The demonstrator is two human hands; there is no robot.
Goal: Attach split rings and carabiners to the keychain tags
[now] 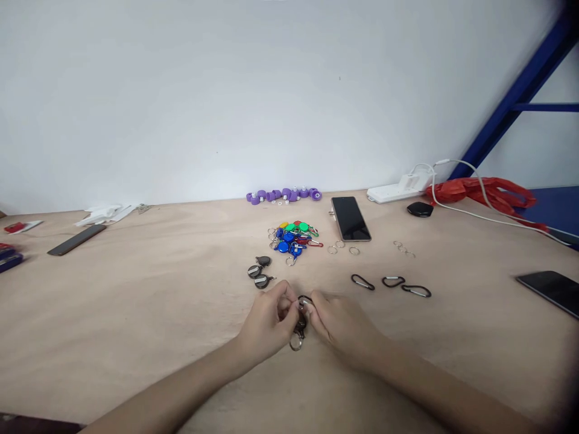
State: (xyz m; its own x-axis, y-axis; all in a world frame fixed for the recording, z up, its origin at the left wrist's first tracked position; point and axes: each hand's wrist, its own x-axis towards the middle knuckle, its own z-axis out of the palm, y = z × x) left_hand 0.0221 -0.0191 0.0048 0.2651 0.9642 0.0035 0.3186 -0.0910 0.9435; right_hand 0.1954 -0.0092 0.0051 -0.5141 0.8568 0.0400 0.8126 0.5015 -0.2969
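My left hand (271, 316) is closed on a black badge reel (300, 324), whose split key ring (296, 342) dangles below the fingers. Opposite it, my right hand (341, 325) pinches a black carabiner (306, 298) at the top of the reel. The two meet between my fingertips; whether they are hooked together is hidden. Several black badge reels (261, 281) lie just beyond my left hand. To the right rest three loose black carabiners (393, 281). Behind them is a pile of coloured badge reels (288, 238), with several split rings (354, 251) beside it.
A phone (351, 219) lies behind the rings, another phone (549, 289) at the right edge. Purple caps (284, 194) line the wall. A white power strip (393, 191) with cables and a red bag (484, 191) occupy the back right; a dark bar (76, 239) lies left.
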